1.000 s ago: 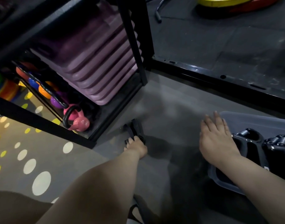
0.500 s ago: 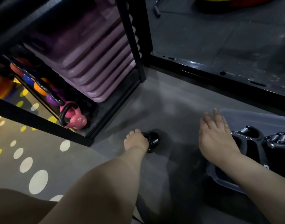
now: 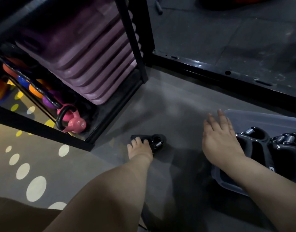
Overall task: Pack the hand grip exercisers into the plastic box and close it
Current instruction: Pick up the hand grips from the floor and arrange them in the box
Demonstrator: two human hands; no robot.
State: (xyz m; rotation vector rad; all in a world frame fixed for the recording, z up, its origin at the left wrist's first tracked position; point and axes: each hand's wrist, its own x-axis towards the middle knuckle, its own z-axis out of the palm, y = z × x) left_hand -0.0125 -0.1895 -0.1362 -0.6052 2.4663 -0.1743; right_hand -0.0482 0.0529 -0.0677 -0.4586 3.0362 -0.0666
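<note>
Now left hand (image 3: 139,149) fingers clamped on a loose exerciser (image 3: 154,138), left of plastic box (image 3: 261,115), just swung spring-end toward it; right hand (image 3: 221,143) fingers apart at box's left rim; transfer likely next

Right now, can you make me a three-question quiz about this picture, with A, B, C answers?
1. Where is the kettlebell? A) low in the black rack B) on a chair C) on a table
2. What colour are the stacked steps? A) green B) purple C) white
3. What is the right hand doing? A) making a fist B) holding a ball C) open, fingers straight

Answers: 1 A, it sits on the rack's bottom shelf. 2 B, all look purple. 3 C, its fingers are spread and hold nothing.
</note>
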